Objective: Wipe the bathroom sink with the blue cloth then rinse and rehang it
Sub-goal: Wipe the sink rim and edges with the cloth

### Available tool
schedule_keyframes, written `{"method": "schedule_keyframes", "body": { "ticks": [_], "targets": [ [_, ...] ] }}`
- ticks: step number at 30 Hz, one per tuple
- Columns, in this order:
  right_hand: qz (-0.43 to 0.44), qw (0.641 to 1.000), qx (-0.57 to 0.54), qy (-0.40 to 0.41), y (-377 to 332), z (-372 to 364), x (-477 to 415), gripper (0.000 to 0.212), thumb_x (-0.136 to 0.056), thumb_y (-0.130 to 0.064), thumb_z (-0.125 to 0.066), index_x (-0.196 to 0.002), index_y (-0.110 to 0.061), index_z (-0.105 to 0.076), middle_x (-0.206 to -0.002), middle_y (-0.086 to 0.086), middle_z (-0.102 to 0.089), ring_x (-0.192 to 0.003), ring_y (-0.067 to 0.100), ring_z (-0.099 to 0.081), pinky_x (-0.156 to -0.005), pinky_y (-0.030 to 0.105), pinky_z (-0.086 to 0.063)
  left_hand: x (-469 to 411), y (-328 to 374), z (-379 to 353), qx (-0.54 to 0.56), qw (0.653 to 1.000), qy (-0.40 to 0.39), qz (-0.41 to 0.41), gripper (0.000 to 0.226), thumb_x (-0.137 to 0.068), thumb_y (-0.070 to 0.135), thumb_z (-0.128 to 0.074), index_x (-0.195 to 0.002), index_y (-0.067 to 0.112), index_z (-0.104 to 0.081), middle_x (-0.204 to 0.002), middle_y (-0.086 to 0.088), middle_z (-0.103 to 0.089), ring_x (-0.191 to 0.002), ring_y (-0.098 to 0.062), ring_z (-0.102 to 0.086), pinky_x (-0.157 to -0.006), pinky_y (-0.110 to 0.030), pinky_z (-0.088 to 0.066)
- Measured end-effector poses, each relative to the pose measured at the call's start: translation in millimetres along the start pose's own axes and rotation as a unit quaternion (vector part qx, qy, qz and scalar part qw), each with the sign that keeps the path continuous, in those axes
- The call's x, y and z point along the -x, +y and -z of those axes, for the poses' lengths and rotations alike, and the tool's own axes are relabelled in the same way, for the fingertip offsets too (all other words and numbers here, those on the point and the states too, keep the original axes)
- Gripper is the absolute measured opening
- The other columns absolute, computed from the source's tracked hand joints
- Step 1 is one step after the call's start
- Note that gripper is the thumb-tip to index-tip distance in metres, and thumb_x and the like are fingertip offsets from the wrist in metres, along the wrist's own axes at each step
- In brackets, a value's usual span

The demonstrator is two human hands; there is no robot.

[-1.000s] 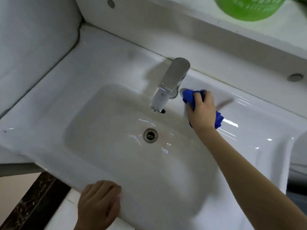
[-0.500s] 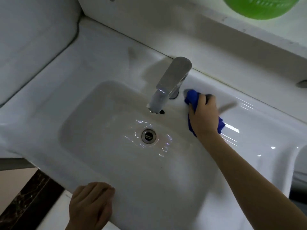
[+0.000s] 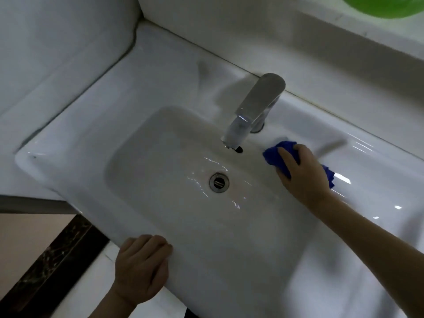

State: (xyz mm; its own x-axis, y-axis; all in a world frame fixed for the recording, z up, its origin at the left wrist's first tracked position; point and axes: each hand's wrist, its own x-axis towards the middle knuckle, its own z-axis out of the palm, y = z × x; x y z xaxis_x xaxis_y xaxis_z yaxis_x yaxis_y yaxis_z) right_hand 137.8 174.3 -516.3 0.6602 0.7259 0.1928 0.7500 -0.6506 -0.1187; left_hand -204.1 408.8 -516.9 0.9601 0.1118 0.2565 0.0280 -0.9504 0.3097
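Head view caught the wiping only partway, the right hand (image 3: 302, 173) pressing the bunched blue cloth (image 3: 281, 149) onto the sink (image 3: 160, 203) just right of the tap (image 3: 254, 111), the left hand (image 3: 141, 267) gripping the rim opposite the tap, rinsing and rehanging not yet done.

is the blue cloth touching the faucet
Apart. The head view shows a strip of bare white sink between the blue cloth and the faucet base.
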Motion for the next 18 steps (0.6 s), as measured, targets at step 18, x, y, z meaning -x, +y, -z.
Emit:
{"method": "schedule_keyframes", "body": {
  "ticks": [18],
  "targets": [
    [-0.110, 0.990, -0.094, 0.001, -6, 13, -43, 0.034, -0.095, -0.028, -0.057, -0.122, -0.009, -0.056, -0.123, 0.012, -0.051, -0.105, 0.028, -0.053, -0.092, 0.034, -0.044, 2, 0, -2, -0.007, 1.000, 0.009, 0.000, 0.035, -0.087, 0.025, -0.043, -0.076, 0.010, -0.073, -0.085, -0.005, -0.071, -0.068, -0.027, -0.062, -0.059, -0.034, -0.035]
  ]
}}
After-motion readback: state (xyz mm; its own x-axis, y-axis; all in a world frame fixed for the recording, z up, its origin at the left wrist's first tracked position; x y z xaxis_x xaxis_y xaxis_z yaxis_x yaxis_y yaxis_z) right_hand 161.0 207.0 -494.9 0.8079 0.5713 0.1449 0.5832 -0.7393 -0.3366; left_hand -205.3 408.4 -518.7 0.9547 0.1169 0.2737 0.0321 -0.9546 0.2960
